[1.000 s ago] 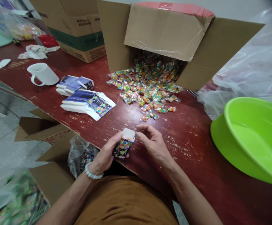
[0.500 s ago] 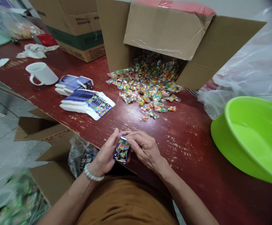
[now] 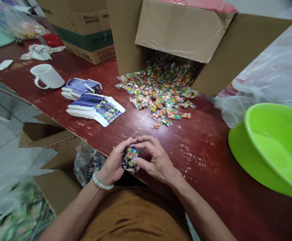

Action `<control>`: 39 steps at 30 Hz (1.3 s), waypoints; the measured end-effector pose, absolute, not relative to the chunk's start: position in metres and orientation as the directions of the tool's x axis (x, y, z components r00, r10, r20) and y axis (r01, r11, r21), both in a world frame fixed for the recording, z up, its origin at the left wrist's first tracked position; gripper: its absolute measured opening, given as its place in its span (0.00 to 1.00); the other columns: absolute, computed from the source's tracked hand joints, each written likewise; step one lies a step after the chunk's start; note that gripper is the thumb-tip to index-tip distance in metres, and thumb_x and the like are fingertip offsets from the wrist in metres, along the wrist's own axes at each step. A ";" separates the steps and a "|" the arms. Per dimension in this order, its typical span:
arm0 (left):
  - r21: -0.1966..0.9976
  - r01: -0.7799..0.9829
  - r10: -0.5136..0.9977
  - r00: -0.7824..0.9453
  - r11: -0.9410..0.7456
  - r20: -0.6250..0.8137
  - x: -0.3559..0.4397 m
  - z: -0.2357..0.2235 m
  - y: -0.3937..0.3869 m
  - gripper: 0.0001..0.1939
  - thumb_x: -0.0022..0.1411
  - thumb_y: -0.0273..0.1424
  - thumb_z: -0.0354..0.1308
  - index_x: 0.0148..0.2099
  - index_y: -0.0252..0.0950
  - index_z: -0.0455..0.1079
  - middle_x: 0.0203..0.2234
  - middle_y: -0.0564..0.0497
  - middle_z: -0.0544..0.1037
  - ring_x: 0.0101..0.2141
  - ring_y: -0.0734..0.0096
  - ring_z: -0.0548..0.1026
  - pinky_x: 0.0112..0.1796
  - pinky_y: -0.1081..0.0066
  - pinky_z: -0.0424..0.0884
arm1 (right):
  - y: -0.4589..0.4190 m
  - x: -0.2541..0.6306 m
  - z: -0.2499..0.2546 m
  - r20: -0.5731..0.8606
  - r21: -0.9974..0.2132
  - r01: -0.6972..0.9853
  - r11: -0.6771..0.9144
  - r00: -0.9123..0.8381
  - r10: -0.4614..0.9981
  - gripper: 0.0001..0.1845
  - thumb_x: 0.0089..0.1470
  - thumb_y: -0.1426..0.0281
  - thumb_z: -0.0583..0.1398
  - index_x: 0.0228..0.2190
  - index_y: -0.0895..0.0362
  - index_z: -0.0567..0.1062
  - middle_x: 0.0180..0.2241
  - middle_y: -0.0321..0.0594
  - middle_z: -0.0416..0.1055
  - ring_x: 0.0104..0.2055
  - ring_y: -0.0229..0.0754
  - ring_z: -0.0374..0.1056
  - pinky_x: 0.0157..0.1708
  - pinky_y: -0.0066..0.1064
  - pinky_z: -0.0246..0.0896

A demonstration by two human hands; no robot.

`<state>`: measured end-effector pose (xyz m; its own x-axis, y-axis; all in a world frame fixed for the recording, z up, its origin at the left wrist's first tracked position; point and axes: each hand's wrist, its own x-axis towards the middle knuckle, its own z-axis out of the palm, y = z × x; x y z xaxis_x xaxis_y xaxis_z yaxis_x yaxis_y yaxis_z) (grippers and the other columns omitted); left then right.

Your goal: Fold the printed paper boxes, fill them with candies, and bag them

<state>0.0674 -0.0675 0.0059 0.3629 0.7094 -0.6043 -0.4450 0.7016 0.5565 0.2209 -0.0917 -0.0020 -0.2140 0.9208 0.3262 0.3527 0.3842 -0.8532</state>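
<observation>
A small dark printed candy box (image 3: 130, 157) is held upright between my hands at the table's front edge. My left hand (image 3: 115, 162), a beaded bracelet at its wrist, is closed round the box's left side and back. My right hand (image 3: 154, 159) grips it from the right, thumb on the printed front and fingers at the top edge. The box's top looks closed. Beyond my hands lie flat unfolded candy boxes (image 3: 95, 108) in a stack, with more folded boxes (image 3: 81, 87) behind. Wrapped candies (image 3: 161, 97) spill out across the table.
A large carton (image 3: 181, 33) lies on its side, candies pouring from it. A green basin (image 3: 238, 140) stands at the right. At the left are a white mug (image 3: 47, 77) and another carton (image 3: 85, 36). Below the edge sits an open carton (image 3: 57, 189) beside a plastic bag (image 3: 81, 164).
My right thumb has moved from the box's top down onto its printed front. The white flap that showed at the top is no longer visible. The view has shifted slightly.
</observation>
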 end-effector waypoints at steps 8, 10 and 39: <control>0.814 -0.325 0.877 0.165 0.481 -0.452 0.027 0.007 -0.066 0.19 0.60 0.41 0.57 0.49 0.36 0.71 0.26 0.52 0.78 0.20 0.70 0.75 0.21 0.71 0.71 | -0.095 0.217 -0.019 0.182 -0.913 0.325 0.248 -0.222 0.958 0.47 0.44 0.57 0.71 0.60 0.52 0.57 0.61 0.52 0.55 0.59 0.51 0.60 0.55 0.45 0.62; 0.913 -0.243 0.940 -0.018 0.327 -0.341 -0.006 0.005 -0.067 0.20 0.59 0.42 0.56 0.48 0.35 0.71 0.26 0.52 0.78 0.21 0.70 0.75 0.24 0.71 0.71 | -0.094 0.228 -0.027 0.127 -0.924 0.345 0.166 -0.134 0.983 0.42 0.49 0.58 0.67 0.60 0.51 0.57 0.59 0.50 0.57 0.54 0.48 0.64 0.52 0.44 0.64; -0.068 0.997 0.992 0.037 -0.029 0.124 -0.013 -0.004 0.055 0.28 0.66 0.48 0.47 0.57 0.32 0.65 0.50 0.32 0.68 0.48 0.42 0.65 0.41 0.55 0.60 | -0.096 0.236 -0.046 0.045 -0.799 0.591 0.110 -0.124 0.991 0.18 0.55 0.69 0.59 0.48 0.52 0.68 0.46 0.41 0.71 0.36 0.42 0.71 0.41 0.38 0.67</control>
<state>-0.0131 0.0553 -0.0042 0.0371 0.9916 0.1241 0.9973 -0.0289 -0.0676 0.2360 -0.0962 -0.0464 -0.1243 0.9912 0.0450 0.5910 0.1104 -0.7991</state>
